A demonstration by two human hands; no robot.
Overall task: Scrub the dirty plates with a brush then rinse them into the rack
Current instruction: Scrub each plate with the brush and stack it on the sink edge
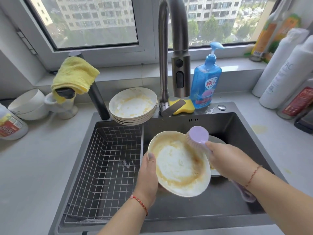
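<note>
Left hand point(147, 177) grips a dirty plate point(179, 163) by its left rim, thumb curled over the edge, and holds it tilted above the right basin of the sink point(240, 126). Yellow-brown residue rings the plate's face. Right hand point(227, 161) is wrapped round the handle of a purple brush point(197, 135); the bristles touch the plate's upper right rim. Another plate point(218, 141) lies in the basin behind the held one, mostly hidden. A wire rack point(105, 167) sits in the left basin. A stack of dirty plates point(133, 106) stands on the sink's back edge, left of the tap point(174, 48). A blue soap bottle point(205, 80) and a yellow sponge point(183, 106) stand right of the tap
</note>
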